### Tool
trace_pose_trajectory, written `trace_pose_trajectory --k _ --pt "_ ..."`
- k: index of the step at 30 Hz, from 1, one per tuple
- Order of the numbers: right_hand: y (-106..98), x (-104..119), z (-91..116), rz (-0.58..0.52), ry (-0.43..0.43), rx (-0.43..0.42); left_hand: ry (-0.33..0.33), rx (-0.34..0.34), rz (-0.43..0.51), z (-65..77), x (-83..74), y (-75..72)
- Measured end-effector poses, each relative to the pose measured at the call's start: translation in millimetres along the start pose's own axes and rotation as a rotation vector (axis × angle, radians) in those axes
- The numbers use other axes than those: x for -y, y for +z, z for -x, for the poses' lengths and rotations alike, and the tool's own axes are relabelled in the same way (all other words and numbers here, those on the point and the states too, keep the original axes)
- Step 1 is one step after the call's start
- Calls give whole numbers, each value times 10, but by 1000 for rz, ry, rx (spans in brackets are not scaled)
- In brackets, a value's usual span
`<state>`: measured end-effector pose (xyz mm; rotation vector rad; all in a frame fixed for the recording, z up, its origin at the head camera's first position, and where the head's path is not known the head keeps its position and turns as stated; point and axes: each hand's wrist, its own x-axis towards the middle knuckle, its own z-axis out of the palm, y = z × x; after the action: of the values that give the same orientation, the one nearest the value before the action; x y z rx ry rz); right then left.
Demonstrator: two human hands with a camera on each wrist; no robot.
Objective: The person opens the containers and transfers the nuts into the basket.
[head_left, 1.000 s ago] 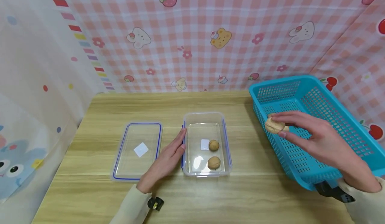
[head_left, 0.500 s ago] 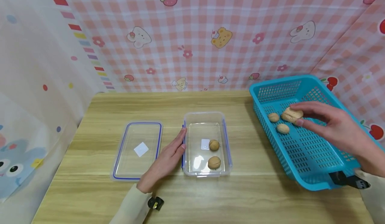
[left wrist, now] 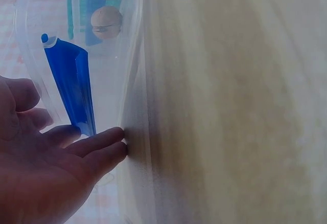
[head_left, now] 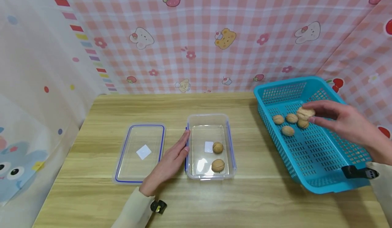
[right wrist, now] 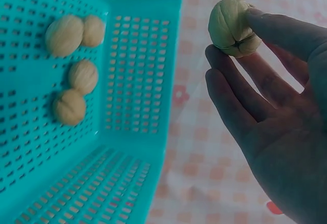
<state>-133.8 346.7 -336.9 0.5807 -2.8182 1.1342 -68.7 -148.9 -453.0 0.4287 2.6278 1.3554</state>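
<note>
Above the blue basket (head_left: 318, 183), my right hand (head_left: 346, 122) pinches a walnut (head_left: 305, 113) between thumb and fingertips. The right wrist view shows that walnut (right wrist: 232, 27) with its seam and pointed end. Several walnuts (head_left: 288, 131) lie in the basket just below and left of the hand. My left hand (head_left: 169, 161) rests with extended fingers against the left side of a clear plastic box (head_left: 208, 119), beside its blue clip (left wrist: 71, 83). Inside the box, on its right side, sit two walnuts (head_left: 217, 148) and a white square label shows on the bottom.
Left of the box, a clear lid (head_left: 131, 146) with a blue seal lies on the wooden table (head_left: 239, 204), partly overlapped by my left wrist. The basket takes up the table's right end. A checked pink cloth (head_left: 202, 68) hangs behind the table.
My right hand has moved right over the basket, still holding a walnut, uncovering the walnuts inside. My left hand and the box have stayed in place.
</note>
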Motion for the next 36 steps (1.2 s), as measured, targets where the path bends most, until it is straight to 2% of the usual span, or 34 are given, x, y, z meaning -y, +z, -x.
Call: trace_pose_trajectory --k 4,11,19,27,36 --pt "-29 -115 -10 21 50 39 -2 -1 -5 -2 -1 -1" --pt "-39 -341 -50 46 73 148 5 -3 -9 3 3 -4" --pt "-1 -541 -93 160 219 289 -1 5 1 4 -3 -9" --pt "78 -745 -56 126 218 369 1 6 -7 11 -1 -4" --pt "149 -826 -74 106 202 410 -23 12 -3 2 -8 -6"
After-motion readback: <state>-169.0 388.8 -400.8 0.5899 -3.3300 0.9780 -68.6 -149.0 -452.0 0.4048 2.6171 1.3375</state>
